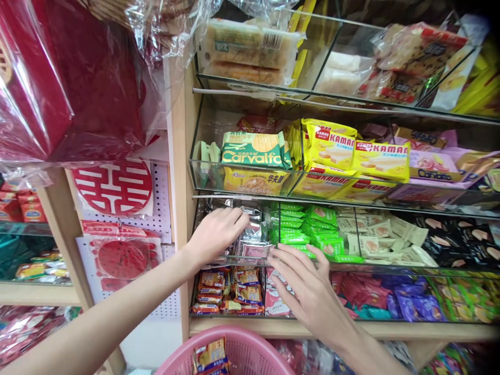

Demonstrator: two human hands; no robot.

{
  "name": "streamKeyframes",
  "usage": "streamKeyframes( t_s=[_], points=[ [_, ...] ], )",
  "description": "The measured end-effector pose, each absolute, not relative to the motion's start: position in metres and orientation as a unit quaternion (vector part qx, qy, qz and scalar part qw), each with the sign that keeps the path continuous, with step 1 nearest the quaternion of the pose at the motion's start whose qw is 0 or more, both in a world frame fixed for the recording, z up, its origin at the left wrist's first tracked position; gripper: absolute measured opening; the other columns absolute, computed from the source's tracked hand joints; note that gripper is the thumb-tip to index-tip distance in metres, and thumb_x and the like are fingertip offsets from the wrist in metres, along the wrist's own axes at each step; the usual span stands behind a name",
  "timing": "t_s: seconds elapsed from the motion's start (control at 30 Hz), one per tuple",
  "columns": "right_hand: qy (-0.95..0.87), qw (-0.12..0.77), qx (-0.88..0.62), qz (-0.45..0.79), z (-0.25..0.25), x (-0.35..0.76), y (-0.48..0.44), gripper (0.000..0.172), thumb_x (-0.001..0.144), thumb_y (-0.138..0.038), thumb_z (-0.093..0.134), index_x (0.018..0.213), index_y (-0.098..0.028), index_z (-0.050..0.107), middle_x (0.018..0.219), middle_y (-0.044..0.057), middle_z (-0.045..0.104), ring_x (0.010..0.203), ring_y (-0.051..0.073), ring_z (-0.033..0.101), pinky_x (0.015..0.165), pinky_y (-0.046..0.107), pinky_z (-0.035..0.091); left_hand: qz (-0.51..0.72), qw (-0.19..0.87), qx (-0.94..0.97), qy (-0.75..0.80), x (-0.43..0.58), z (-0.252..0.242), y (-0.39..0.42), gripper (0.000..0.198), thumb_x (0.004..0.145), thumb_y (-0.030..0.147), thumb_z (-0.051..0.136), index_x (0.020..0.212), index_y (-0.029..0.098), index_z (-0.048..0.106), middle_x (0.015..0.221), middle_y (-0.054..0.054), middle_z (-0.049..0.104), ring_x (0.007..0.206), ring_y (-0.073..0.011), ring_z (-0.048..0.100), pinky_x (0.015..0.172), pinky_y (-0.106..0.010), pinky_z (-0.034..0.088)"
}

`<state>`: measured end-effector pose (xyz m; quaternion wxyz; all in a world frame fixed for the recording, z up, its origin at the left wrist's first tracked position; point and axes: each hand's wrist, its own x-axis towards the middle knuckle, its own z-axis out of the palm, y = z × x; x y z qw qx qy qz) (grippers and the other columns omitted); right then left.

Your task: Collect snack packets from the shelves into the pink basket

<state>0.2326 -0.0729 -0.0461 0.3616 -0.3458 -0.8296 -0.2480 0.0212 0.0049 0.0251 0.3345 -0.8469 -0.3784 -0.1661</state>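
Observation:
My left hand reaches over the front of a shelf compartment holding silver-wrapped snack packets. Its fingers are bent and close together over the packets; the thumb and whatever may be in its grasp are hidden. At the compartment's clear front panel, my right hand has its fingers apart, with the fingertips at the panel's edge near the silver packets. Nothing shows in that hand. Green snack packets lie in the neighbouring compartment, just beyond its fingers.
Below stands a pink basket with orange-and-blue packets inside. Similar packets fill the lower shelf. Yellow wafer packs and a green-and-cream biscuit pack sit above. A wooden upright borders the shelves; red bags hang left.

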Motion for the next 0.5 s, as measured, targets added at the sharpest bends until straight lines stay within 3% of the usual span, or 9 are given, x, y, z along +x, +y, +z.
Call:
streamKeyframes(
  t_s=[0.1,0.2,0.33,0.5],
  points=[
    [-0.812,0.433,-0.348,-0.179,-0.046,0.23,-0.085,0.032,0.088,-0.016,0.049,0.119,-0.02,0.054,0.12,0.007,0.062,0.118,0.021,0.051,0.101,0.042,0.035,-0.201,0.386,-0.849,-0.299,0.002,0.007,-0.035,0.024,0.093,0.017,0.035,0.1,0.013,0.056,0.091,-0.008,0.066,0.08,-0.0199,0.061,0.071,-0.034,0.051],
    [-0.776,0.486,-0.402,-0.013,-0.047,0.221,-0.103,0.03,0.089,-0.025,0.05,0.118,-0.023,0.053,0.122,0.007,0.059,0.113,0.021,0.054,0.093,0.036,0.046,-0.239,0.401,-0.856,-0.223,-0.008,-0.015,-0.068,0.026,0.093,0.017,0.033,0.1,0.01,0.057,0.09,-0.008,0.068,0.078,-0.0185,0.062,0.07,-0.032,0.051],
    [-0.742,0.411,-0.459,0.264,-0.053,0.2,-0.121,0.05,0.076,-0.046,0.064,0.12,-0.025,0.053,0.123,0.007,0.058,0.11,0.024,0.056,0.092,0.037,0.048,-0.245,0.357,-0.882,-0.187,-0.006,-0.039,-0.094,0.031,0.093,0.02,0.031,0.098,0.012,0.061,0.092,-0.007,0.069,0.08,-0.0195,0.062,0.072,-0.034,0.05],
    [-0.72,0.345,-0.397,0.452,-0.072,0.186,-0.122,0.046,0.074,-0.037,0.067,0.116,-0.022,0.054,0.103,0.005,0.066,0.092,0.02,0.063,0.08,0.032,0.052,-0.246,0.318,-0.9,-0.17,-0.003,-0.057,-0.107,0.03,0.092,0.02,0.035,0.097,0.012,0.063,0.088,-0.006,0.069,0.08,-0.0188,0.062,0.075,-0.034,0.048]
  ],
)
